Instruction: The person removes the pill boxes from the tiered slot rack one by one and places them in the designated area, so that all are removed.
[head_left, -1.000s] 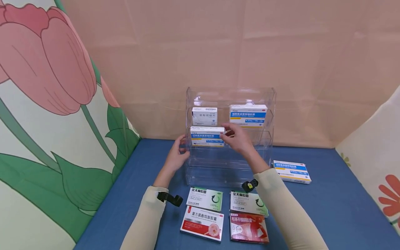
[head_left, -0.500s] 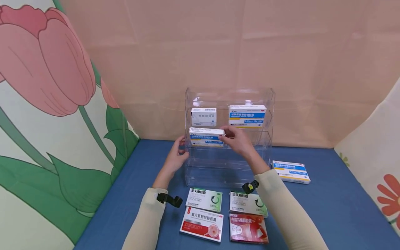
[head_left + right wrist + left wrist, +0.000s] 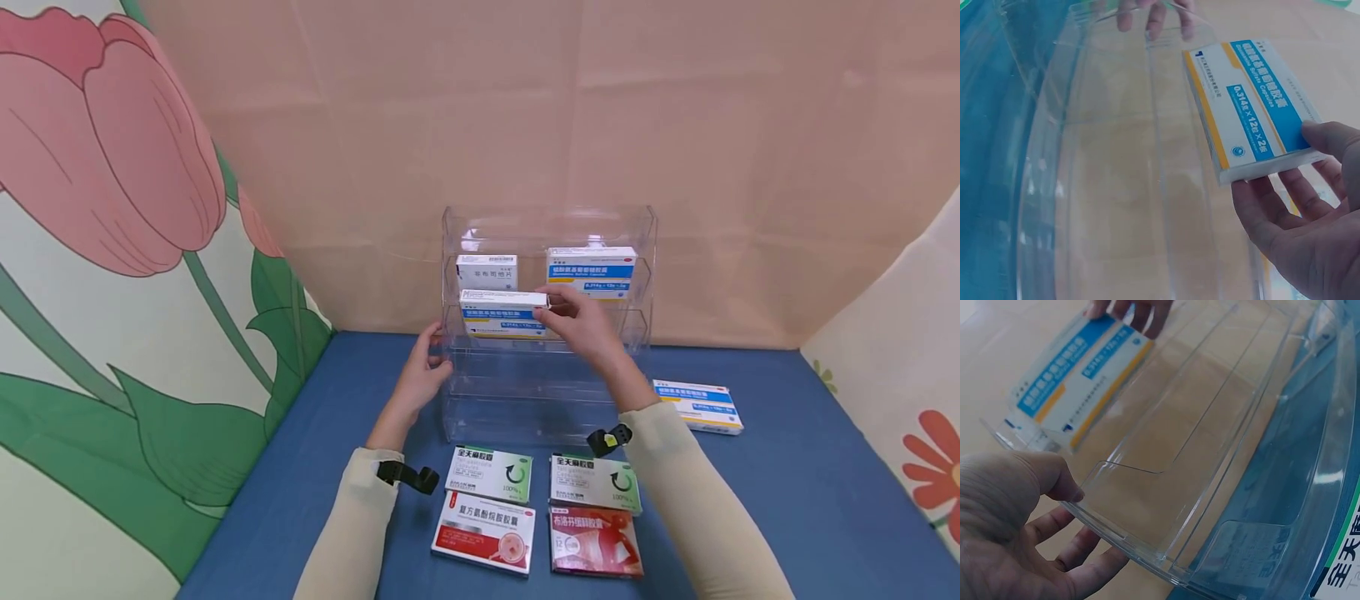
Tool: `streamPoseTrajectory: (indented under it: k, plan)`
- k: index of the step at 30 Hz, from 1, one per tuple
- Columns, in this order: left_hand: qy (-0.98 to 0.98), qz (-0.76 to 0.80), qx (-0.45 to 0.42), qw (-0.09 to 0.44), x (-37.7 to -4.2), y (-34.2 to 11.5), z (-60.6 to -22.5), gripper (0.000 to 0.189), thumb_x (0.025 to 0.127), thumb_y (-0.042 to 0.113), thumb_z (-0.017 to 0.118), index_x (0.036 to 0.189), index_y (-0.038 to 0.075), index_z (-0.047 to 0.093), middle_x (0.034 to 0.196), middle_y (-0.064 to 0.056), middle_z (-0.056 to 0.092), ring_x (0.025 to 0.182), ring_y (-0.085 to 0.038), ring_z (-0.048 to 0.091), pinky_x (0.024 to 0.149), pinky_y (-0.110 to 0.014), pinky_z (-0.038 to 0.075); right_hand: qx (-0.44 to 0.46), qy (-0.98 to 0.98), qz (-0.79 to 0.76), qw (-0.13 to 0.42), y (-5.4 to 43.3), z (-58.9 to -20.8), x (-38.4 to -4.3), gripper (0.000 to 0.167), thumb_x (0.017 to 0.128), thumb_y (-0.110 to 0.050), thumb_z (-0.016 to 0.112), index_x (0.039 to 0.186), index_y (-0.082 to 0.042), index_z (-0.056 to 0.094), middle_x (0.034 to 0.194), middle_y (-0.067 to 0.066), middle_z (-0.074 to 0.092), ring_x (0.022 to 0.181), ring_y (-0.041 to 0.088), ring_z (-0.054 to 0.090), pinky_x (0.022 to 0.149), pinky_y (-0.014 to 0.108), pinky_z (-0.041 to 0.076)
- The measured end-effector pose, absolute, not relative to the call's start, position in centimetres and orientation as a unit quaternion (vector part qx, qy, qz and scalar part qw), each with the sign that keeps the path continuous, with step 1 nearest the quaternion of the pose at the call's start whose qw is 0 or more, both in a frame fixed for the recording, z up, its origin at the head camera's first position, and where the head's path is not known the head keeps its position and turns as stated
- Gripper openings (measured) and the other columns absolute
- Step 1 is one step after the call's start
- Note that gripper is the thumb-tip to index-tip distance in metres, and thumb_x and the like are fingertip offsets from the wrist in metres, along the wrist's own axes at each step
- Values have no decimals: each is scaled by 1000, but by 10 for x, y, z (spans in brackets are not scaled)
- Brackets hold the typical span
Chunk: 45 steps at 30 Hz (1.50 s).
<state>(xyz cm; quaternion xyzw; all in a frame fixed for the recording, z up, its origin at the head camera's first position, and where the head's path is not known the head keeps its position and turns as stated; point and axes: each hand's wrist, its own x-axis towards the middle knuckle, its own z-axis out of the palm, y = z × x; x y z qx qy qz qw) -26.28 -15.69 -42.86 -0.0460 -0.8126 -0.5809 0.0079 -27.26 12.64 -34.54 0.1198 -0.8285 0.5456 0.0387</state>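
My right hand (image 3: 588, 329) pinches the right end of a blue, white and yellow medicine box (image 3: 502, 317), thumb on its front and fingers behind. The box overlaps the second tier of a clear acrylic display rack (image 3: 540, 417), low in front of a smaller white medicine box (image 3: 487, 273). In the right wrist view the held box (image 3: 1247, 106) tilts, its printed front showing. My left hand (image 3: 422, 379) holds the rack's left side; in the left wrist view its thumb lies over the clear edge (image 3: 1104, 528) and its fingers behind.
Another blue and white box (image 3: 592, 271) stands on the rack's upper right. One more (image 3: 697, 408) lies on the blue table right of the rack. In front lie two green and white boxes (image 3: 491, 475), a red and white box (image 3: 483, 533) and a red box (image 3: 596, 542).
The box in my right hand has risen and shifted slightly right, covering the lower part of the small white box. My left hand has stayed on the rack's side.
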Motion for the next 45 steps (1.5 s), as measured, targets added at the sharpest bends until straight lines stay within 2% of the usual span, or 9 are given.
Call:
streamPoseTrajectory:
  k: [8, 17, 29, 36, 45]
  plan:
    - [-813, -580, -45, 3, -264, -158, -429, 73, 96, 4, 57, 159, 24, 25, 151, -13, 37, 123, -34, 49, 93, -48, 48, 139, -794, 590, 46, 142, -334, -262, 45, 97, -25, 69, 140, -14, 59, 128, 15, 62, 110, 28, 61, 93, 39, 55]
    - [-817, -574, -48, -2, -264, -161, -425, 73, 97, 5, 55, 160, 23, 23, 152, -13, 34, 125, -34, 48, 94, -49, 47, 165, -789, 590, 48, 165, -330, -248, 46, 98, -27, 67, 141, -13, 58, 128, 15, 62, 107, 26, 60, 87, 26, 56]
    - [-818, -572, -60, -9, -260, -162, -425, 74, 98, 5, 54, 161, 24, 21, 153, -14, 33, 124, -34, 49, 92, -47, 48, 159, -813, 559, 36, 197, -333, -224, 49, 99, -29, 65, 145, -14, 55, 128, 13, 59, 107, 28, 58, 86, 27, 55]
    - [-817, -573, -61, -12, -257, -165, -425, 73, 98, 5, 54, 161, 24, 21, 153, -14, 33, 125, -33, 48, 91, -44, 48, 157, -816, 555, 38, 220, -339, -210, 46, 99, -28, 66, 141, -13, 57, 126, 10, 60, 105, 25, 60, 84, 28, 56]
    - [-822, -567, -53, -12, -253, -168, -425, 73, 99, 9, 54, 161, 26, 21, 156, -13, 32, 129, -35, 46, 96, -52, 47, 155, -832, 532, 28, 245, -347, -194, 47, 99, -27, 66, 140, -9, 56, 122, 8, 62, 101, 20, 65, 83, 28, 57]
